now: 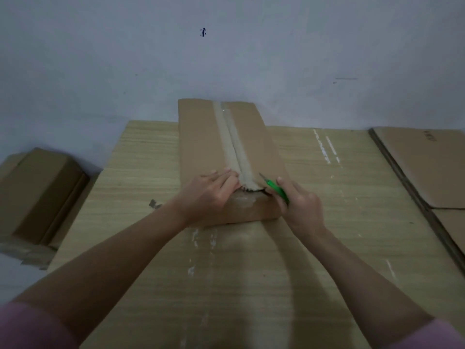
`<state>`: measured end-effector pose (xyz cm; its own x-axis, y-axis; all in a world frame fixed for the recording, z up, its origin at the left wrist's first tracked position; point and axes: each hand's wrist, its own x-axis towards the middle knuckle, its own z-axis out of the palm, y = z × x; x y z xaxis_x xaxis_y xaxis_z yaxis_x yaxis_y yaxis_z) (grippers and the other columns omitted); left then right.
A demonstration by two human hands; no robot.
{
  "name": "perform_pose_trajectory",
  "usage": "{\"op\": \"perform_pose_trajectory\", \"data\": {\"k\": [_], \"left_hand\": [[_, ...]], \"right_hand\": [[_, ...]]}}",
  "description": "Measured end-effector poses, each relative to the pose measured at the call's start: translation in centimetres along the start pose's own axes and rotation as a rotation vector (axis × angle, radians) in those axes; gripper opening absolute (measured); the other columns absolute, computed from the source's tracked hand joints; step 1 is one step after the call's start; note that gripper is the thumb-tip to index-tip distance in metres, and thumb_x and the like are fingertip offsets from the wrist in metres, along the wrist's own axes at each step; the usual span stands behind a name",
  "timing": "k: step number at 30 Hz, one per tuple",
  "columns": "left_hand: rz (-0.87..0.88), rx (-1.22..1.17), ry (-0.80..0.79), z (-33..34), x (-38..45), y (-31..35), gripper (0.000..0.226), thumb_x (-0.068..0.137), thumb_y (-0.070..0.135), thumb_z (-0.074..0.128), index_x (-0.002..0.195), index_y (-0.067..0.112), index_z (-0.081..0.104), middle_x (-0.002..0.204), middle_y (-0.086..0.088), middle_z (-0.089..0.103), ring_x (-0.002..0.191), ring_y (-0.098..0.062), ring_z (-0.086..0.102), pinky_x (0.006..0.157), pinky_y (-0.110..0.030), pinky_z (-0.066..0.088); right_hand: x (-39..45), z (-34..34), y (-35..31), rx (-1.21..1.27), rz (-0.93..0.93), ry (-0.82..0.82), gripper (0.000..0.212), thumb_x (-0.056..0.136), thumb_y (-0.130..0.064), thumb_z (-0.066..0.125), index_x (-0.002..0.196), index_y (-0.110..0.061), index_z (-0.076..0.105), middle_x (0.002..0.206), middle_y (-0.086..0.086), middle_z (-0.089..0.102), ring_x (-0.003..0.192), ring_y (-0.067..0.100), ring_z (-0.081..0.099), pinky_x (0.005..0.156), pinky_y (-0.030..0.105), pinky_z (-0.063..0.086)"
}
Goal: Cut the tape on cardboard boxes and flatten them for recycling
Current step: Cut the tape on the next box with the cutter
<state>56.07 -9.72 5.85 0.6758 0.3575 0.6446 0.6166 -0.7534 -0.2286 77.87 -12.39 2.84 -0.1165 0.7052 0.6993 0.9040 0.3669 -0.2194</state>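
A long brown cardboard box (201,144) lies on the wooden table, its far end toward the wall. A strip of beige tape (232,144) runs along its top seam and is split down the middle. My left hand (210,191) rests on the near end of the top, fingertips at the seam where the flap edge lifts. My right hand (300,206) grips a green-handled cutter (275,188) just right of the seam, with the blade tip pointing at the near end of the tape.
The wooden table (314,248) carries white tape residue streaks. Flattened cardboard sheets (425,167) are stacked at the right edge. Another closed brown box (40,195) sits lower at the left, off the table. A pale wall stands directly behind.
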Motion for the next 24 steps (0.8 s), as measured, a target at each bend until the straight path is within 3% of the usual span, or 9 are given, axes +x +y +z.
{"op": "perform_pose_trajectory", "data": {"k": [5, 8, 12, 15, 17, 19, 21, 23, 24], "left_hand": [[-0.046, -0.014, 0.043, 0.0, -1.0, 0.0, 0.021, 0.091, 0.015, 0.055, 0.082, 0.004, 0.070, 0.091, -0.009, 0.073, 0.086, -0.020, 0.071, 0.062, -0.034, 0.059], [-0.079, -0.119, -0.038, -0.3, -2.2, -0.1, 0.021, 0.090, 0.023, 0.056, 0.075, 0.013, 0.067, 0.089, -0.002, 0.073, 0.078, -0.018, 0.071, 0.054, -0.030, 0.056], [-0.574, -0.319, -0.112, -1.5, -1.5, -0.6, 0.027, 0.065, 0.046, 0.055, 0.073, 0.021, 0.063, 0.069, 0.010, 0.067, 0.061, -0.014, 0.063, 0.053, -0.021, 0.044], [-0.816, -0.594, -0.121, -0.9, -0.1, -1.3, 0.026, 0.057, 0.044, 0.049, 0.073, 0.028, 0.060, 0.071, 0.012, 0.062, 0.068, -0.006, 0.055, 0.064, -0.023, 0.041], [-0.959, -0.723, -0.062, -0.4, 0.8, -1.6, 0.019, 0.058, 0.044, 0.050, 0.071, 0.033, 0.059, 0.070, 0.011, 0.062, 0.068, -0.008, 0.056, 0.066, -0.027, 0.044], [-1.123, -0.542, -0.006, 1.0, 1.5, -2.3, 0.031, 0.066, 0.046, 0.055, 0.088, 0.026, 0.064, 0.094, 0.002, 0.065, 0.090, -0.019, 0.059, 0.079, -0.031, 0.042], [-1.418, -0.257, -0.170, 2.0, 2.4, -3.4, 0.060, 0.081, 0.049, 0.057, 0.126, 0.011, 0.049, 0.141, -0.014, 0.039, 0.130, -0.028, 0.035, 0.102, -0.041, 0.029], [-1.628, -0.260, -0.364, 2.5, 3.3, -4.2, 0.083, 0.088, 0.054, 0.051, 0.145, 0.003, 0.019, 0.155, -0.015, 0.011, 0.139, -0.032, 0.021, 0.107, -0.049, 0.023], [-1.607, -0.229, -0.435, 2.8, 3.2, -4.1, 0.088, 0.089, 0.056, 0.048, 0.146, 0.000, 0.012, 0.153, -0.018, 0.014, 0.135, -0.035, 0.027, 0.104, -0.049, 0.028]], "right_hand": [[-0.3, 0.4, 0.0, 0.044, 0.058, 0.030, 0.055, 0.096, -0.047, 0.041, 0.091, -0.001, 0.071, 0.079, 0.009, 0.070, 0.054, 0.029, 0.064, 0.040, 0.028, 0.048], [-1.2, 0.6, -0.3, 0.093, 0.023, -0.020, 0.047, 0.093, -0.046, 0.051, 0.086, -0.003, 0.069, 0.075, 0.007, 0.064, 0.057, 0.027, 0.061, 0.044, 0.030, 0.048], [0.8, -0.7, -0.8, 0.363, 0.063, -0.148, 0.027, 0.079, -0.035, 0.066, 0.076, -0.008, 0.062, 0.072, 0.001, 0.056, 0.066, 0.011, 0.050, 0.060, 0.020, 0.041], [3.6, -1.8, -1.3, 0.502, 0.394, -0.295, 0.014, 0.075, -0.015, 0.066, 0.083, -0.014, 0.055, 0.080, 0.001, 0.056, 0.075, 0.017, 0.051, 0.066, 0.029, 0.043], [5.3, -1.9, -1.3, 0.600, 0.588, -0.371, 0.014, 0.072, -0.018, 0.058, 0.085, -0.015, 0.052, 0.084, 0.004, 0.057, 0.079, 0.020, 0.051, 0.069, 0.033, 0.041], [7.0, -1.6, -1.4, 0.762, 0.707, -0.372, 0.008, 0.077, -0.014, 0.056, 0.084, -0.017, 0.054, 0.083, 0.004, 0.060, 0.069, 0.015, 0.051, 0.061, 0.028, 0.041], [8.2, -1.0, -1.4, 0.918, 0.776, -0.366, 0.015, 0.089, 0.002, 0.052, 0.090, -0.012, 0.057, 0.075, -0.003, 0.062, 0.052, 0.007, 0.049, 0.051, 0.019, 0.041], [8.7, -0.5, -1.3, 0.896, 0.763, -0.378, 0.017, 0.094, 0.004, 0.047, 0.093, -0.005, 0.061, 0.059, -0.012, 0.060, 0.041, 0.003, 0.041, 0.043, 0.014, 0.034], [8.7, -0.2, -1.2, 0.902, 0.771, -0.376, 0.019, 0.095, 0.002, 0.046, 0.092, -0.004, 0.063, 0.051, -0.013, 0.056, 0.039, 0.003, 0.036, 0.041, 0.014, 0.031]]}}
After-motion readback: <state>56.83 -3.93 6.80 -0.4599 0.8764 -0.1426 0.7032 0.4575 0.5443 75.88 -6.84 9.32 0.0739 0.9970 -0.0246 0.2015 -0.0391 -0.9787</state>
